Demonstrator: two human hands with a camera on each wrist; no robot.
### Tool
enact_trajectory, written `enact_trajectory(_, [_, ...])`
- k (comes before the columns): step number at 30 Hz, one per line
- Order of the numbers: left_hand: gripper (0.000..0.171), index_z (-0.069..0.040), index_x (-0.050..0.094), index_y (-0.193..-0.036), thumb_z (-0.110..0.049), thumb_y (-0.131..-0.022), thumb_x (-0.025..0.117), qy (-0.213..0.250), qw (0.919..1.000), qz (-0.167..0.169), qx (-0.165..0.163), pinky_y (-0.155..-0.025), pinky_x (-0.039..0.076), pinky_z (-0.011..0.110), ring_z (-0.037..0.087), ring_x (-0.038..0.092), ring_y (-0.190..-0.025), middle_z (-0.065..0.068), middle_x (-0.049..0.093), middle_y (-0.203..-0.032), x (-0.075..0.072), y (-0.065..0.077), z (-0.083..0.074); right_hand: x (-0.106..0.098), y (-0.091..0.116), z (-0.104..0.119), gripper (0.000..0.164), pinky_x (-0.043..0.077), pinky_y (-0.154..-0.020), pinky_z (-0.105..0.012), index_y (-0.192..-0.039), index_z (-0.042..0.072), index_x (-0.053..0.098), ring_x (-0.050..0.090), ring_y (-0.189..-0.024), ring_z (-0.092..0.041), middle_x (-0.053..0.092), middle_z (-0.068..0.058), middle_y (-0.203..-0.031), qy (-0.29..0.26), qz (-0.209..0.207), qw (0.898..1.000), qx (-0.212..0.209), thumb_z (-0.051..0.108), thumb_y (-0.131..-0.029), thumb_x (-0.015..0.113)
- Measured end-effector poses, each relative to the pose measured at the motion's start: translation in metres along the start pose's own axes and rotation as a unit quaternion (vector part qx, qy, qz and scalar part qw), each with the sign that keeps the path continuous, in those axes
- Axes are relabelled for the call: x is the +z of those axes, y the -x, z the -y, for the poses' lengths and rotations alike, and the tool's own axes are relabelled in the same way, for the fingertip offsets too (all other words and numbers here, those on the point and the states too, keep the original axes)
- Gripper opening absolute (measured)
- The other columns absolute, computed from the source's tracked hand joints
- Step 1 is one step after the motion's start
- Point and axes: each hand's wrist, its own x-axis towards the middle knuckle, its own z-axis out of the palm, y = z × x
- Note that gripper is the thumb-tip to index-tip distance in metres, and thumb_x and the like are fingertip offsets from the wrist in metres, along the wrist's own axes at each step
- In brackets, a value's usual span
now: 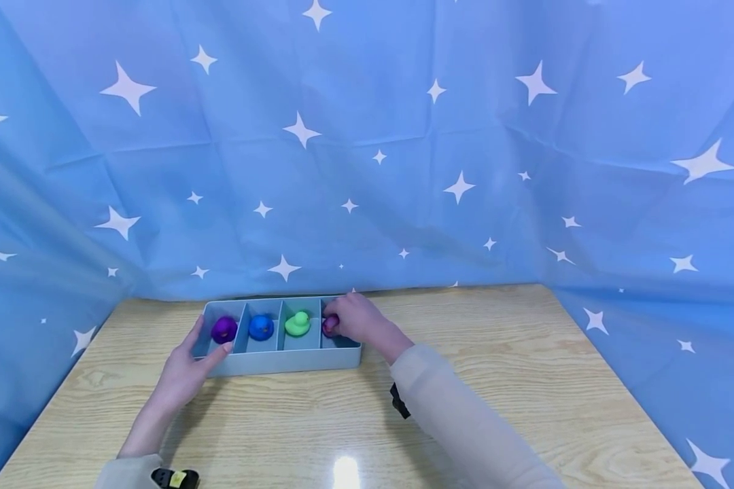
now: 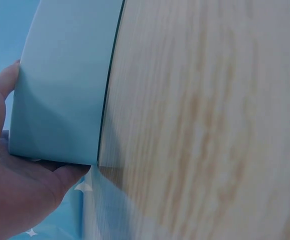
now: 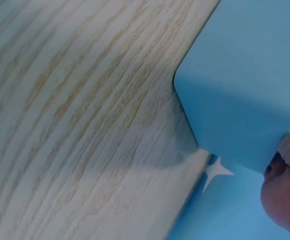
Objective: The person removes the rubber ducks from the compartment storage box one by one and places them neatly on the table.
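The right hand (image 1: pixel 359 319) reached into the rightmost compartment of the tray, its fingers pinching a reddish-purple duck (image 1: pixel 328 327) partly covered by them. Whether the duck's base met the tray floor could not be told. The left hand (image 1: pixel 182 373) gripped the tray (image 1: pixel 287 362) at its left end, thumb over the near rim and fingers along the end wall.

That hold looked well chosen: a firm left hand would stop the tray from sliding or tipping while the other hand worked at the far end. The pinch seemed best made light and low on the duck's body, with the fingers straight up and down, so that the knuckles cleared the divider and the right wall. Pressing on the rim at that end was worth avoiding.

Next to it, a green duck (image 1: pixel 298 324) sat in its own compartment, then a blue duck (image 1: pixel 261 327), then a purple duck (image 1: pixel 224 330) nearest the left hand, where a straying thumb might nudge it. The tray lay near the back edge of the wooden table (image 1: pixel 495 387), before a blue star-patterned cloth (image 1: pixel 373 176).
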Motion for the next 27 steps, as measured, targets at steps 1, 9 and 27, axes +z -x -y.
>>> enact_trajectory(1, [0.104,-0.008,-0.008,-0.164,-0.055,-0.101,0.060,0.000,1.0000,0.000,-0.001,-0.115,0.018,0.071,0.057,0.008,-0.149,0.035,0.004,-0.164,0.000,0.000,0.000,0.000,0.000,0.000,0.007,0.052,-0.087,-0.033,-0.100,0.016,0.079,0.059,-0.082,-0.014,0.069,0.005,-0.088,-0.004,-0.001,1.000,-0.002,0.017,-0.092,0.079])
enact_trajectory(9, [0.103,-0.010,-0.008,-0.164,-0.056,-0.100,0.059,-0.001,1.0000,0.002,-0.005,-0.115,0.018,0.071,0.057,0.008,-0.149,0.035,0.004,-0.164,0.000,0.001,0.001,-0.009,0.009,0.001,0.014,0.051,-0.091,-0.034,-0.108,0.012,0.079,0.058,-0.085,-0.014,0.070,0.004,-0.091,-0.072,-0.015,0.997,-0.015,0.015,-0.094,0.078])
enact_trajectory(27, [0.103,-0.011,-0.010,-0.164,-0.056,-0.101,0.058,-0.002,0.9998,0.004,-0.017,-0.116,0.017,0.071,0.055,0.004,-0.150,0.033,0.001,-0.166,0.001,0.001,0.001,-0.052,0.065,-0.050,0.026,0.058,-0.090,-0.036,-0.115,0.004,0.077,0.068,-0.100,-0.023,0.075,-0.006,-0.108,-0.238,-0.088,0.967,0.013,-0.004,-0.090,0.075])
